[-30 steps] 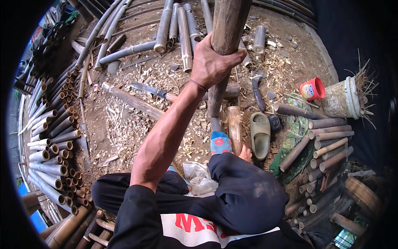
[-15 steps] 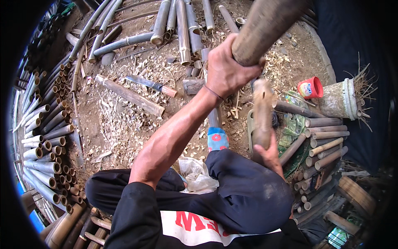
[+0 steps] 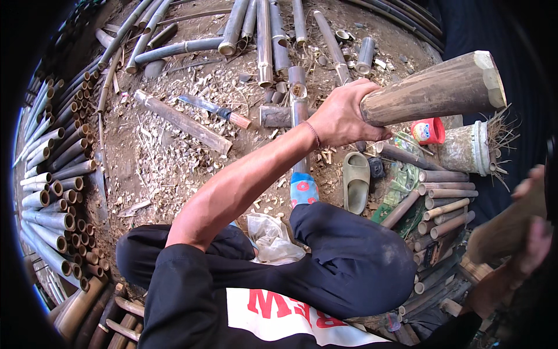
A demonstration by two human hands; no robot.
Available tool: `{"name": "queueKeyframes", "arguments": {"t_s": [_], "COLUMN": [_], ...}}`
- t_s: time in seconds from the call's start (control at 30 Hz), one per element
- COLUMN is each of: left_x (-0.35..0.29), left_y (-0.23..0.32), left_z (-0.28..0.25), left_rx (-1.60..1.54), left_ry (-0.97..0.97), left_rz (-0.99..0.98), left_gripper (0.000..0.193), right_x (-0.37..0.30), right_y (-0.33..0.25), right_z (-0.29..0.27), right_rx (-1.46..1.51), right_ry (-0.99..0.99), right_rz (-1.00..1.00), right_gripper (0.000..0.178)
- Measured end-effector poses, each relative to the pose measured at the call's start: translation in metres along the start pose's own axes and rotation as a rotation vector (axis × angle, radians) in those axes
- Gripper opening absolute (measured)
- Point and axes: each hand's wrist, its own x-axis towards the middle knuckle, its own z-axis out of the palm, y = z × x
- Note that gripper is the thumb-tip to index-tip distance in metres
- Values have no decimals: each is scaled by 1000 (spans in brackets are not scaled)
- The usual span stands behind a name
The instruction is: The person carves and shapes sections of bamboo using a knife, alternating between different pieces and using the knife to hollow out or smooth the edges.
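Observation:
My left hand [image 3: 343, 113] grips the narrower end of a short log [image 3: 436, 90]. The log points right, widening toward its pale, chopped end. At the right edge my right hand [image 3: 536, 247], smeared by motion, is closed around a brown piece of wood [image 3: 504, 228]; part of it is lost in the dark rim. Under my left wrist runs an upright length of bamboo [image 3: 299, 107], crossing a shorter bamboo piece [image 3: 276, 116] on the ground. A long knife [image 3: 203, 107] with a wooden handle lies left of them. My foot in a blue sock [image 3: 304, 189] is against the bamboo.
Cut bamboo tubes [image 3: 55, 192] are stacked at the left, and more bamboo pieces [image 3: 447, 192] at the right. A green sandal [image 3: 356, 183], a red tub [image 3: 428, 131] and a dirty white bucket [image 3: 465, 148] stand at the right. Wood chips cover the dirt floor.
My left hand has swung the log from pointing up to pointing right. My right hand has carried its piece of wood from beside my knee out to the right edge, uncovering the sandal.

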Motion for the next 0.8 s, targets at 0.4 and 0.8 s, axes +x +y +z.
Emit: {"name": "queueKeyframes", "arguments": {"t_s": [0.4,0.8], "left_x": [3,-2], "left_y": [2,-3], "left_z": [-4,-6], "left_rx": [-12,-42], "left_ry": [-175,-153], "left_rz": [-170,-136], "left_gripper": [57,53], "right_x": [10,2], "right_y": [-33,-26], "right_z": [50,50], "right_rx": [140,118], "right_ry": [7,-192], "right_rz": [11,33], "right_gripper": [90,80]}}
